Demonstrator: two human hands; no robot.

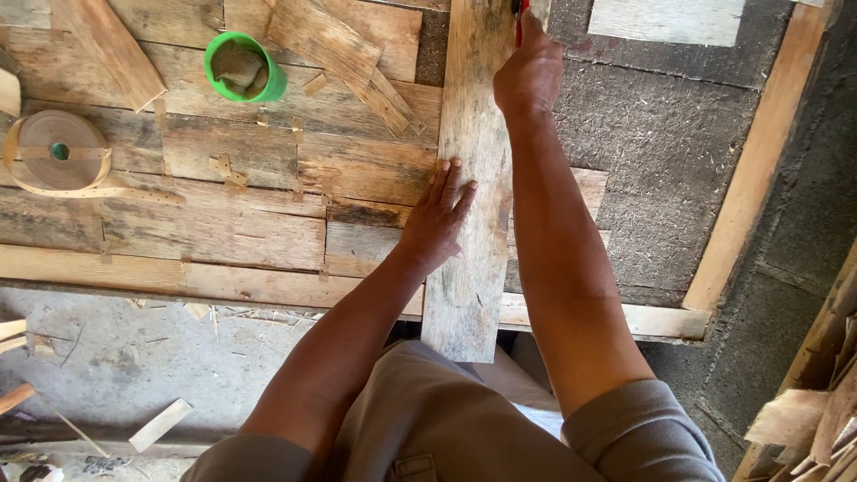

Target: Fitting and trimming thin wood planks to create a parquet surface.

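Overhead, left hand, fingers spread flat, steadies a weathered plank; right hand grips a red tool. Nearby: green cup, banding roll.

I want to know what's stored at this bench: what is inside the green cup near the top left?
The green cup on the wooden bench holds brownish, chunky pieces, probably wood scraps. Its rim and those upper pieces hide anything deeper, so the bottom cannot be seen.

We see a long, weathered grey wooden plank lying flat lengthwise across our desk, its near end overhanging the edge.
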